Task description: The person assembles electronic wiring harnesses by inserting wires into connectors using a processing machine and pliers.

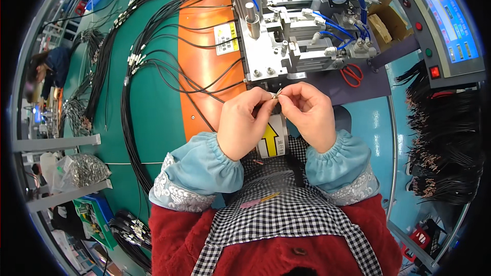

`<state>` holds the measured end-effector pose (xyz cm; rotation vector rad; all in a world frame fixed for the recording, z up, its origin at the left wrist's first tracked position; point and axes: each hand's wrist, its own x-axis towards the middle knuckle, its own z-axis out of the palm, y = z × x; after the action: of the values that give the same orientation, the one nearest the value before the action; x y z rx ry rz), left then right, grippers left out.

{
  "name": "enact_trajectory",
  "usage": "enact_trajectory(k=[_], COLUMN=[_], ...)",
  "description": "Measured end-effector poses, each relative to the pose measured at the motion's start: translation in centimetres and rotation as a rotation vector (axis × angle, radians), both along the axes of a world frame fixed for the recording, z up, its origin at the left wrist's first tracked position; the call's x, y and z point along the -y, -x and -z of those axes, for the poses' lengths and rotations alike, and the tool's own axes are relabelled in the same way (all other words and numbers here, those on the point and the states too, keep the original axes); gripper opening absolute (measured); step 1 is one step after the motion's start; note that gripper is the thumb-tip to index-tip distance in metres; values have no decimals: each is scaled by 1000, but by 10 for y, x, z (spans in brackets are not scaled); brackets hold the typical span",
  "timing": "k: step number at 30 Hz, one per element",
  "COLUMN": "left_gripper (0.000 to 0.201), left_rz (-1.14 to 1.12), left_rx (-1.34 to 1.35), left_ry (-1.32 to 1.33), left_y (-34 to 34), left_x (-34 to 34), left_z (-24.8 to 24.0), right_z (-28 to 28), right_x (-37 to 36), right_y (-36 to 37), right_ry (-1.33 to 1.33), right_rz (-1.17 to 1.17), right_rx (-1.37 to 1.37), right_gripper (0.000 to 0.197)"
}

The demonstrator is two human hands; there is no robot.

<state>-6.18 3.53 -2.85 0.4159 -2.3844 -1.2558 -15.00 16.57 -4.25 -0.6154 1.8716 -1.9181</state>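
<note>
In front of the machine's near edge, my left hand [246,121] and my right hand [310,116] meet fingertip to fingertip. Both are closed in a pinch on the thin wire ends [276,95] of a cable, small and pale between the fingers. Black cables [169,66] fan across the orange board [204,71] toward the machine, and one passes behind my left hand. The metal press-like machine [268,56] with blue air hoses stands just beyond my fingers. Below the hands sits a plate with a yellow arrow [270,140].
A control screen [450,20] with buttons stands at the right. Red-handled scissors [352,74] lie beside the machine. Bundled black cables [445,138] hang at the far right; more bundles [128,107] cross the green table [115,143]. A bag of metal parts [87,169] sits left.
</note>
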Motion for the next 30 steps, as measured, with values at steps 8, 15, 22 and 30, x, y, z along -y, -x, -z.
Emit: enact_trajectory(k=[8,15,22,30], left_gripper=[3,7,11,8], left_rz=[9,-15,3,15], left_rx=[18,-13,-77,-23], left_ry=[-15,-147,-357,-350], left_y=[0,2,3,1], left_x=[-2,-3,0,3], left_z=[-4,0,10,11], right_z=[-4,5,10,-7], right_x=[-2,7,6,-5], right_y=[1,-4,-4,12], right_ry=[-75,105,116,24], right_rz=[-76,-7,-104,-131], right_rx=[-56,116,257,108], right_gripper=[9,8,9,8])
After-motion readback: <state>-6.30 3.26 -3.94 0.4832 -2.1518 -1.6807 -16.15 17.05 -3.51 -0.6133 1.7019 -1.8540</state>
